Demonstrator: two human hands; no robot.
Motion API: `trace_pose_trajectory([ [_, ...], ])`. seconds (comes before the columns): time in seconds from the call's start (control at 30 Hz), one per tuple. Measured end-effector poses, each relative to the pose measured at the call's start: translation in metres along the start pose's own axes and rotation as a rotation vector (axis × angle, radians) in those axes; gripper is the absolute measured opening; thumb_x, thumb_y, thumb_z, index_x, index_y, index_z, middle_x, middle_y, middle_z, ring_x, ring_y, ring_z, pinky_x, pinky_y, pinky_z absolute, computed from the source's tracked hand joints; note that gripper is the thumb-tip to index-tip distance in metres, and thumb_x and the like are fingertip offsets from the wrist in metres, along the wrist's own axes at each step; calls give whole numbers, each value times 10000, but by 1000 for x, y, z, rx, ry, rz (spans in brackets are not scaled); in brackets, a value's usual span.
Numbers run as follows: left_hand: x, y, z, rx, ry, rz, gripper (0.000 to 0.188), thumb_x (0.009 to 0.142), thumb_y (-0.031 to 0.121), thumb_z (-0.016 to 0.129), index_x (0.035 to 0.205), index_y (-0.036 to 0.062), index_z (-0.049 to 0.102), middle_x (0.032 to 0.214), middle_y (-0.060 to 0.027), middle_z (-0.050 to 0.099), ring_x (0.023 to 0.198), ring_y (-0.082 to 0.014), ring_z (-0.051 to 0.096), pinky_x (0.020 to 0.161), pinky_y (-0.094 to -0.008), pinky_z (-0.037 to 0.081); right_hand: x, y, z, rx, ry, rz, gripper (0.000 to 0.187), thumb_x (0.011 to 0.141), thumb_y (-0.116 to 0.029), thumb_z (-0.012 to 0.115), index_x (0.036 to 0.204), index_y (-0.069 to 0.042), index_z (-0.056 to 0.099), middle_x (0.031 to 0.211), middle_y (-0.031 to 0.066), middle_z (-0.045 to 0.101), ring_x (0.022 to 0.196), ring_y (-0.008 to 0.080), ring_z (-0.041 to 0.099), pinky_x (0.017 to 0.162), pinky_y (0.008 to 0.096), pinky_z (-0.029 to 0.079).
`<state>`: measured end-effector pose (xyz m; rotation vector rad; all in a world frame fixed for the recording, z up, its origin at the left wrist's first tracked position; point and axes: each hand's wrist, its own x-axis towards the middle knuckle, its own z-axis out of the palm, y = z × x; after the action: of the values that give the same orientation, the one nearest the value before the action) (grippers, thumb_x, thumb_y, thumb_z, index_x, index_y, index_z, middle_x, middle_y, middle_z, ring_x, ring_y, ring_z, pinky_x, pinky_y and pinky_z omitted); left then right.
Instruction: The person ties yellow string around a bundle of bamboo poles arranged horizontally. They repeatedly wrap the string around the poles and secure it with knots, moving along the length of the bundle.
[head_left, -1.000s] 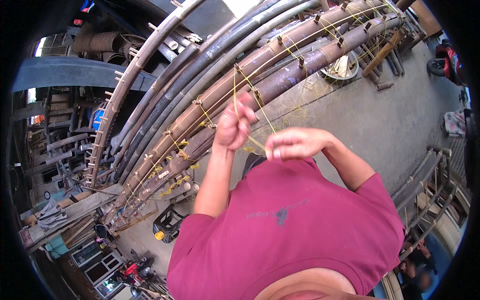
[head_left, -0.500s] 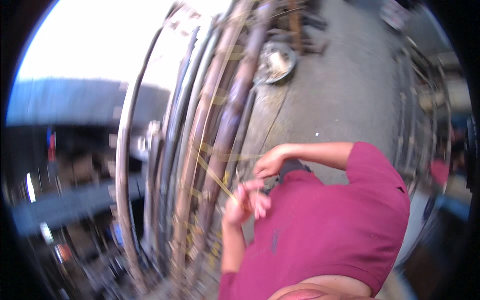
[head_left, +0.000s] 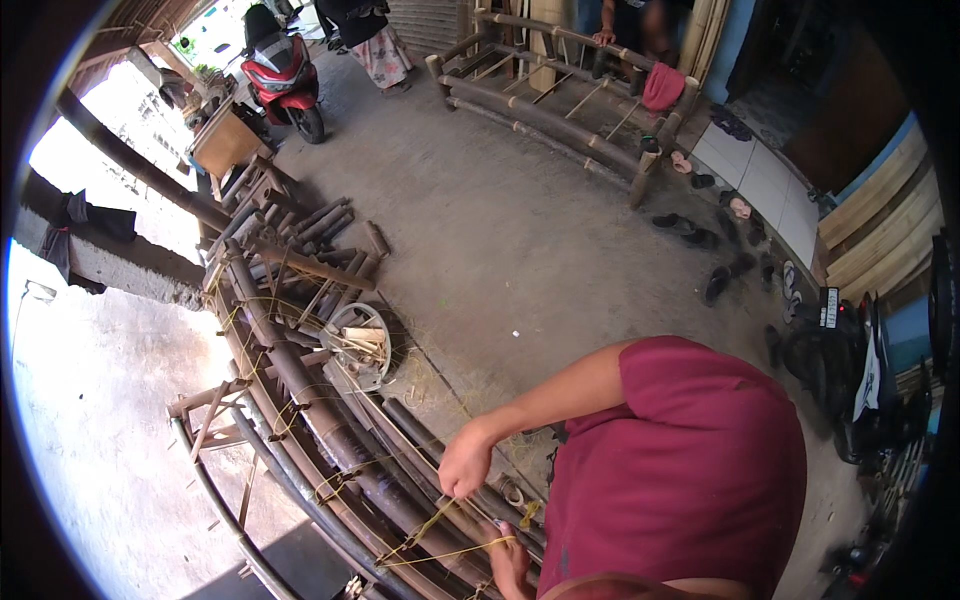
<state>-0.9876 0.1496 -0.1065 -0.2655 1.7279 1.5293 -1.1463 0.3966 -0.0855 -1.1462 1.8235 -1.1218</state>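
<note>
Long dark bamboo poles (head_left: 305, 385) lie side by side in a bundle, running from the upper left down to the lower middle. Yellow twine (head_left: 428, 524) is wound and knotted around them in several places. Over the bundle's near part, my right hand (head_left: 467, 465) is closed, its fingers pinched on a strand of the twine. Just below it, close to the poles, my left hand (head_left: 510, 562) has a twine strand drawn across its fingers. Part of the left hand is cut off by my body and the lower edge.
A round basin (head_left: 386, 345) with cut bamboo pieces stands beside the poles. Short bamboo lengths (head_left: 320, 220) are heaped farther back. A bamboo bench frame (head_left: 560, 125), with a person's hand (head_left: 604, 37) at it, stands far right. Shoes (head_left: 690, 232), a red scooter (head_left: 285, 80) and a black motorcycle (head_left: 815, 355) are around.
My view has swung around and sharpened from a blur, bringing in the bench and scooter. My left fingers were spread beside a twine strand; both hands are now at the twine over the poles.
</note>
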Motion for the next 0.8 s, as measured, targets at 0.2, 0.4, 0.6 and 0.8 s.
trace_pose_trajectory([
  [0.2,-51,85,57,-398,120,357,635,964,417,529,1415,6,353,1248,-214,551,942,-237,634,788,-378,534,-42,2,78,547,-566,326,227,886,-226,490,945,-64,638,814,58,559,705,192,548,604,383,535],
  [0.4,-88,42,-42,-288,-213,264,681,927,488,561,1381,4,405,1126,-195,648,829,-254,676,706,-312,553,-25,-22,80,160,-570,247,256,884,-199,477,1007,-28,622,883,98,602,753,248,582,679,415,525],
  [0.6,-92,29,-62,-607,-11,557,706,942,549,474,1376,-5,416,1226,-238,579,902,-280,676,691,-365,586,-9,5,127,366,-590,429,333,918,-208,453,1155,-19,589,1051,140,618,871,281,605,744,427,516],
  [0.8,-75,19,41,510,-114,-183,615,1009,450,418,1454,39,314,1166,-236,615,726,-229,643,616,-303,487,-5,-56,22,-78,-311,46,245,923,-274,515,906,-82,666,689,11,562,591,149,538,504,323,465],
])
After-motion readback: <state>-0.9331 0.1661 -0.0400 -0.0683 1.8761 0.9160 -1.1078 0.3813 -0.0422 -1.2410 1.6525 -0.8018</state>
